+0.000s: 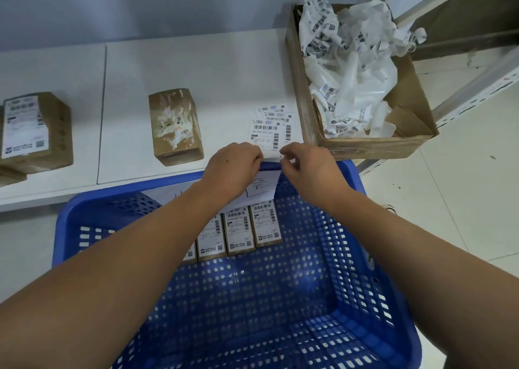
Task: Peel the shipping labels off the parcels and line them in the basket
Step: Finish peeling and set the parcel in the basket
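Observation:
A small stack of white shipping labels (270,132) lies on the white table just beyond the far rim of the blue perforated basket (323,256). My left hand (234,166) and my right hand (306,166) both pinch the near edge of the top label at the rim. Inside the basket, several brown parcels with labels (238,232) stand in a row against the far wall, under a white paper sign (259,191). A brown parcel (175,125) with torn label remains sits on the table. Another labelled parcel (35,128) lies at far left.
An open cardboard box (362,143) full of crumpled label scraps and backing paper stands at the table's right end. Grey metal shelving (463,93) rises to the right. The tiled floor (449,188) shows right of the basket.

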`<action>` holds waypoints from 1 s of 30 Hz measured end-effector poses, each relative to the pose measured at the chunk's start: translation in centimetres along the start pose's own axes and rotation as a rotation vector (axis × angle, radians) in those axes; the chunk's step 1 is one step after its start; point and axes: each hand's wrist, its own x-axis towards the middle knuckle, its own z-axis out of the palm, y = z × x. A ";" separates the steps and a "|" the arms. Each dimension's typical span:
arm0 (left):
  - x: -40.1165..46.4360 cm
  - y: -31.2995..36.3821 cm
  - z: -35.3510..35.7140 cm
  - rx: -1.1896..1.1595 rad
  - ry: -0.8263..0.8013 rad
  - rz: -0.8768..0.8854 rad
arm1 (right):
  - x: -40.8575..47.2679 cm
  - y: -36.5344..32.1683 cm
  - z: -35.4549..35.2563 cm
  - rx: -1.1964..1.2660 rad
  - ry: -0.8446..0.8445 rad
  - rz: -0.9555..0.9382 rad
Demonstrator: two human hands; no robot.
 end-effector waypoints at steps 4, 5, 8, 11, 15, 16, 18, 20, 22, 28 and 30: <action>-1.0 -0.3 -0.5 -0.054 0.100 -0.002 | 0.2 -0.1 0.2 0.282 -0.034 0.198; -1.4 -0.3 -0.7 -0.071 0.130 0.013 | 0.2 -0.4 0.3 0.373 -0.047 0.230; -2.8 0.1 -1.4 -0.106 0.237 0.106 | 0.0 -1.3 0.4 0.610 -0.067 0.294; -4.8 0.5 -2.3 -0.128 0.308 0.165 | -0.3 -2.5 0.3 0.714 -0.027 0.280; -8.8 0.9 -5.3 -0.416 0.256 -0.059 | -1.9 -4.9 -0.9 0.752 0.034 0.250; -10.0 1.0 -6.4 -0.520 0.239 -0.126 | -2.8 -5.6 -1.3 0.756 0.049 0.232; -12.6 1.3 -8.6 -0.733 0.191 -0.263 | -4.7 -7.0 -2.2 0.761 0.058 0.195; -15.1 1.7 -10.4 -0.933 0.148 -0.374 | -6.5 -8.3 -2.9 0.780 0.023 0.170; -17.2 2.2 -11.6 -1.036 0.170 -0.417 | -8.1 -9.5 -3.3 0.852 -0.027 0.177; -18.8 3.0 -12.1 -1.279 0.135 -0.564 | -10.5 -11.0 -2.8 0.949 -0.038 0.199; -18.3 2.6 -11.8 -1.358 0.075 -0.623 | -10.4 -10.8 -2.3 0.961 -0.032 0.211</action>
